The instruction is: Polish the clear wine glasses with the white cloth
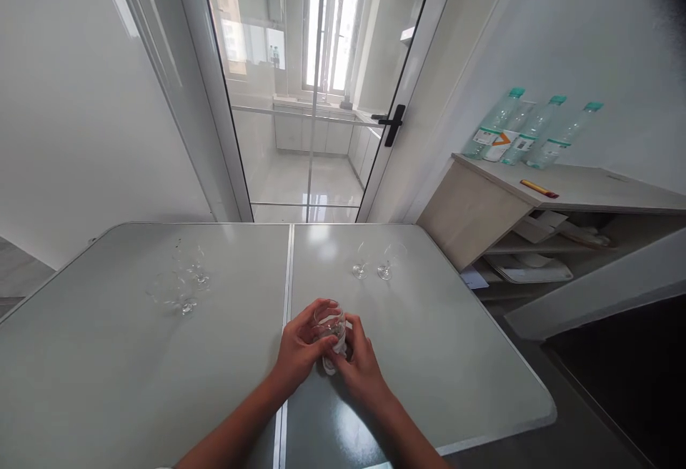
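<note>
A clear stemmed glass point(329, 317) is held over the middle of the grey table point(429, 354). My left hand point(298, 349) wraps its fingers round the bowl from the left. My right hand point(361, 364) grips a white cloth point(333, 363) pressed against the glass from the right and below. Two clear glasses point(375, 263) stand at the table's far right. Further clear glasses point(185, 279) stand at the far left, faint against the tabletop.
A seam runs down the table's middle. Behind it is a glass sliding door point(316, 90) with a black handle. At the right, a wooden shelf point(579, 190) carries several plastic bottles point(528, 133) and an orange pen point(539, 188).
</note>
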Motion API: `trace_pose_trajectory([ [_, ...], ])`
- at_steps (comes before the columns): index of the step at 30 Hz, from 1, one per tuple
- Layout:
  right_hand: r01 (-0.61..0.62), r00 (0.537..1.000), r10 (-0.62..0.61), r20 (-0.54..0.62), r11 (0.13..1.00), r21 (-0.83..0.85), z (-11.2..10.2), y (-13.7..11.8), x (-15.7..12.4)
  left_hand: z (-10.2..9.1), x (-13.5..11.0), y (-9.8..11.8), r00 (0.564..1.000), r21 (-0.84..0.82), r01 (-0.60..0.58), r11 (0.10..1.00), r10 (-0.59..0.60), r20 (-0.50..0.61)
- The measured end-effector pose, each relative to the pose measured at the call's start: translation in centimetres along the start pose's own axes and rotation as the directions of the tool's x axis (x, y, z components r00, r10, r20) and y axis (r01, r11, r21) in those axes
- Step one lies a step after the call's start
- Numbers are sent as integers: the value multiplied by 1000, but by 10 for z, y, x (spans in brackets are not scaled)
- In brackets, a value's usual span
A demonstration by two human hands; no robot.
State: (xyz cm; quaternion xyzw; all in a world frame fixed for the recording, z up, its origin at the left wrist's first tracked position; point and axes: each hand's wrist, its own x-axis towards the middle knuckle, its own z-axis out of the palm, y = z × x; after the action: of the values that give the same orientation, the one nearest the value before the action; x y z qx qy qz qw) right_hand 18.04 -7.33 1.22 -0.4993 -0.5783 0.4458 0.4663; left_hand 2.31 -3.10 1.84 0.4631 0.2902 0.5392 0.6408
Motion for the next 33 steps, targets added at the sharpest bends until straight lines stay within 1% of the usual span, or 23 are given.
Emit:
trace_pose_trajectory([
  [2,-75,990,52,128,981,181,-2,-4,5,-4,4,1,999,-50,29,998,-29,16],
  [3,-140,975,84,207,952,272,-3,-4,8,-7,7,1,999,-82,47,996,-45,22],
  [5,-306,927,159,340,846,436,-6,-3,13,-10,11,-1,997,-146,74,987,-68,46],
  [7,-415,894,226,388,744,523,-6,0,15,-13,14,-4,996,-184,78,980,-69,52],
  [8,-419,897,247,367,741,524,-6,2,16,-14,15,-5,997,-184,76,980,-69,45],
  [9,-384,916,252,313,781,493,-6,3,15,-14,17,-5,997,-169,72,983,-69,27],
  [10,-309,948,237,213,849,429,-6,4,14,-15,18,-5,998,-141,62,988,-64,-6],
  [11,-210,978,195,80,919,332,-7,4,13,-17,20,-5,997,-107,43,993,-48,-53],
  [12,-118,988,135,-68,969,216,-6,3,12,-18,21,-5,994,-76,13,997,-21,-107],
  [13,-56,976,78,-202,992,112,-6,3,11,-19,23,-4,987,-55,-23,998,14,-158],
  [14,-33,953,49,-297,998,60,-5,1,11,-21,25,-4,979,-48,-60,997,50,-199],
  [15,-36,935,63,-348,996,82,-3,0,12,-22,26,-4,970,-52,-96,994,82,-227],
  [16,-58,933,115,-342,983,173,0,-2,13,-22,28,-4,965,-64,-125,990,106,-239],
  [17,-97,945,184,-271,948,305,3,-3,16,-21,28,-5,963,-76,-145,986,123,-241],
  [18,-145,959,237,-156,883,446,5,-5,19,-20,29,-5,961,-85,-162,983,137,-240],
  [20,-255,961,265,86,714,652,8,-7,24,-17,28,-6,957,-86,-192,978,168,-237],
  [21,-301,950,263,166,647,701,8,-7,27,-15,27,-6,955,-77,-208,975,186,-231],
  [22,-337,939,268,214,605,722,7,-7,28,-13,25,-5,955,-60,-221,973,204,-214],
  [24,-381,920,318,231,579,721,2,-4,30,-11,21,-2,961,4,-242,970,240,-141],
  [27,-449,884,406,230,607,656,-2,2,31,-11,14,2,960,157,-277,948,280,6],
  [29,-481,869,437,230,641,598,-3,5,31,-11,10,3,944,282,-331,900,315,102],
  [31,-459,874,467,135,703,543,-2,6,32,-11,7,1,901,390,-433,812,382,205],
  [33,-385,883,468,-40,771,508,-2,4,33,-12,5,0,825,460,-564,685,462,325],
])
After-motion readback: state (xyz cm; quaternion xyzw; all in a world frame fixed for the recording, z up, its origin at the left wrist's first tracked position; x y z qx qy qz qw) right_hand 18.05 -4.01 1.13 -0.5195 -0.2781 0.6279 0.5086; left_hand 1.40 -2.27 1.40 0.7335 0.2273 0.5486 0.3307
